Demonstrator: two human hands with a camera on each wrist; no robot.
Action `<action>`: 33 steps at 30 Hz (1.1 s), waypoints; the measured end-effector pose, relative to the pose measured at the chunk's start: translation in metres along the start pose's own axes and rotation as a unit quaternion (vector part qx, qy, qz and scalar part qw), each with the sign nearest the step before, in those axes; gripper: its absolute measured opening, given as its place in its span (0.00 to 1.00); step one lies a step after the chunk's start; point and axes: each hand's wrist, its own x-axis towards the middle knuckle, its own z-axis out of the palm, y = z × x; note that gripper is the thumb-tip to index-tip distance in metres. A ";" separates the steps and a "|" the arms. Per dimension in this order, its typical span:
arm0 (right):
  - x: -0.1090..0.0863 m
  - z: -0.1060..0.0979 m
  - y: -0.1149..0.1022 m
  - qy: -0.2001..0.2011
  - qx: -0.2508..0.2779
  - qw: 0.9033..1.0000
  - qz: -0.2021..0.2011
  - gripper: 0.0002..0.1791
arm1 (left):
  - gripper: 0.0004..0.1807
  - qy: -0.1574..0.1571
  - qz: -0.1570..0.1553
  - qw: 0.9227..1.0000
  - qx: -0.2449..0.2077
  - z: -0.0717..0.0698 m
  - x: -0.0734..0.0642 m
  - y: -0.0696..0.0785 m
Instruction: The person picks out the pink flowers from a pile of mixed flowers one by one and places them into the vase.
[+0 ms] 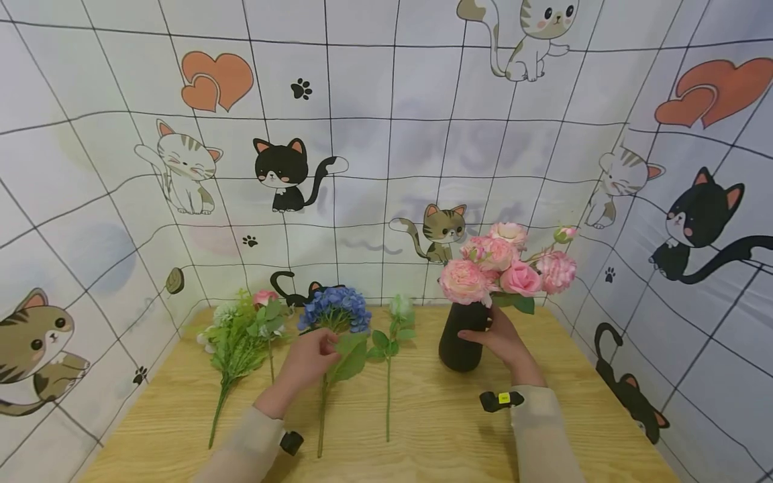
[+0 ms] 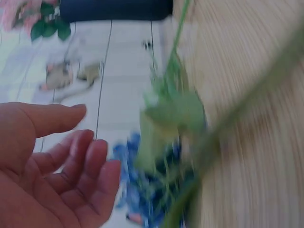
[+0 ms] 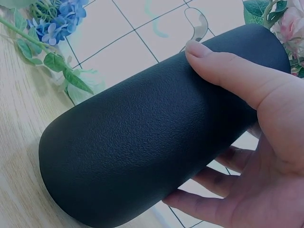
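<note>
My right hand (image 1: 502,337) grips the upper part of a black vase (image 3: 137,128), thumb on one side and fingers on the other. Pink flowers (image 1: 501,265) with green leaves stand in the vase. My left hand (image 1: 311,359) hovers by the blue hydrangea (image 1: 335,307), overlapping its stem and large leaf (image 1: 352,355) in the head view. In the left wrist view its fingers (image 2: 97,161) are loosely bent and hold nothing, the thumb apart from them. The blue blossom (image 2: 156,190) appears blurred beyond the fingertips.
A pale rose (image 1: 389,335) on a thin stem lies between the hydrangea and the vase. On the left lies a leafy green bunch (image 1: 238,355) beside a pink rose (image 1: 264,297). A cloth printed with cats (image 1: 362,147) surrounds the wooden table (image 1: 435,436).
</note>
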 end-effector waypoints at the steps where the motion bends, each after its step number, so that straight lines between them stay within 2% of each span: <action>1: 0.000 0.000 0.000 -0.001 -0.001 1.000 0.000 0.60 | 0.13 0.003 -0.013 1.000 0.007 -0.005 -0.002 -0.006; 3: 0.001 0.001 0.000 0.000 -0.010 1.000 0.001 0.60 | 0.14 0.008 -0.035 0.999 0.027 -0.014 -0.006 -0.018; 9: -0.002 -0.001 0.004 0.003 -0.026 1.000 0.004 0.60 | 0.21 0.030 -0.051 0.993 0.103 -0.034 -0.011 -0.041; 15: 0.001 -0.001 0.007 -0.005 -0.013 1.000 -0.003 0.61 | 0.25 0.038 -0.097 0.986 0.132 -0.052 -0.010 -0.066; 19: 0.002 0.000 0.005 -0.005 -0.010 1.000 -0.009 0.61 | 0.24 0.049 -0.107 0.982 0.147 -0.064 -0.008 -0.079; 23: 0.002 -0.001 0.004 -0.007 -0.014 1.000 -0.008 0.61 | 0.20 0.060 -0.118 0.977 0.168 -0.070 -0.007 -0.086; 26: 0.002 -0.001 0.005 -0.006 -0.017 1.000 -0.007 0.61 | 0.12 0.055 -0.129 0.975 0.173 -0.073 -0.008 -0.089; 31: 0.003 0.000 0.006 -0.003 -0.018 1.000 -0.008 0.60 | 0.29 0.033 -0.133 0.977 0.161 -0.073 -0.010 -0.092; 33: 0.004 0.000 0.006 -0.002 -0.018 1.000 -0.010 0.59 | 0.31 0.030 -0.130 0.978 0.158 -0.072 -0.011 -0.093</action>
